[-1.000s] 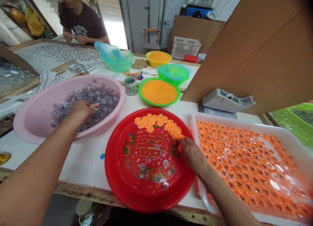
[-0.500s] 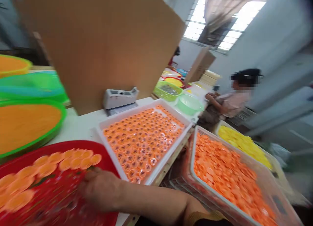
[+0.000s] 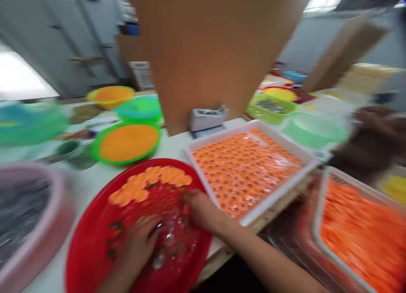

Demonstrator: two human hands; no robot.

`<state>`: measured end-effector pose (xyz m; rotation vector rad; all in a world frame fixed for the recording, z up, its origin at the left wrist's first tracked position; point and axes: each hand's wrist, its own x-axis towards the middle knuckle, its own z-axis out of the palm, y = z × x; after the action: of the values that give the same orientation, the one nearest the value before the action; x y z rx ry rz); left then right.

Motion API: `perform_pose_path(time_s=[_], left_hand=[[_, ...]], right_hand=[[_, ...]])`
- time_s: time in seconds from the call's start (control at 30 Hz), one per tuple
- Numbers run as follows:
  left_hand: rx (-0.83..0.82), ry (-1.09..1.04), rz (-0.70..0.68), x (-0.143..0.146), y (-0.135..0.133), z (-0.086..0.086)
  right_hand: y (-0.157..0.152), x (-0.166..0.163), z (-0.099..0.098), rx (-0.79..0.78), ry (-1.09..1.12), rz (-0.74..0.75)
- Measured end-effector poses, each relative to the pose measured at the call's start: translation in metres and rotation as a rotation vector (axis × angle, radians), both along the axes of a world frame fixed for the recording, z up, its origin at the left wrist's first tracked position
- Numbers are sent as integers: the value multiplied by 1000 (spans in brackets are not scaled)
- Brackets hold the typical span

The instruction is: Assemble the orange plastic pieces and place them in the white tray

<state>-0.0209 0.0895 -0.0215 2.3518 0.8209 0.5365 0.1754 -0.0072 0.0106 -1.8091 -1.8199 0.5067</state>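
A round red tray [image 3: 89, 242] lies in front of me with an arc of orange discs [image 3: 136, 185] along its far side. Clear, shiny small pieces [image 3: 169, 238] are scattered in its middle. My left hand [image 3: 139, 238] is low over the tray beside these pieces, its fingers smeared by motion. On the tray's right side, my right hand [image 3: 198, 208] has its fingers curled together near the end of the disc arc. A bit of orange shows at its fingertips, too blurred to name.
Right of the red tray, a white tray [image 3: 203, 170] holds rows of orange discs with dark centres. A crate [image 3: 320, 208] of orange pieces stands lower right. Green basins [image 3: 98, 147], a pink tub [image 3: 57, 208], a tape dispenser [image 3: 207, 119] and a tall cardboard sheet [image 3: 215, 52] surround the work.
The view has swung left, so the whole red tray and the pink tub now show. My left hand has come into clear view over the tray; my right hand stays at its right side.
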Motion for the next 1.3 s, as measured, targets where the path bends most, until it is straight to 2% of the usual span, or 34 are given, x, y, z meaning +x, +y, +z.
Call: perform_pose_path(time_s=[0.07,0.17,0.23,0.3,0.37,0.43,0.53,0.7,0.87,0.97,1.1,1.2,1.3], left_hand=[[-166,-5,166,-25,-5,10],[-509,-151,361,-20,-17,25],[-814,-294,352,-5,-26,32],[-1090,-446,250,6,-36,36],[-1243,-577,175,10,-44,36],[-1299,-665,175,8,-49,33],[-1337,-688,239,1,-51,29],[-1321,-617,318,-7,-51,30],[-1380,-595,455,-19,-47,33],[-1373,-632,523,-27,-43,31],[-1384,-630,539,-33,-41,32],[-1389,-653,522,-33,-43,34],[-1382,-638,560,-33,-45,33]], right_hand=[[5,4,-10,14,34,-15],[8,-2,-6,18,66,2],[4,-12,3,6,88,62],[1,-23,10,-8,131,112],[1,-31,11,0,207,126],[1,-34,8,10,297,101],[-1,-32,-2,-28,375,8],[-9,-24,-19,-109,342,-86],[-8,-22,-27,-204,153,-74],[-7,-27,-29,-259,113,-3],[-9,-38,-32,-281,16,43],[-12,-39,-36,-225,102,4],[-11,-34,-39,-164,323,-130]])
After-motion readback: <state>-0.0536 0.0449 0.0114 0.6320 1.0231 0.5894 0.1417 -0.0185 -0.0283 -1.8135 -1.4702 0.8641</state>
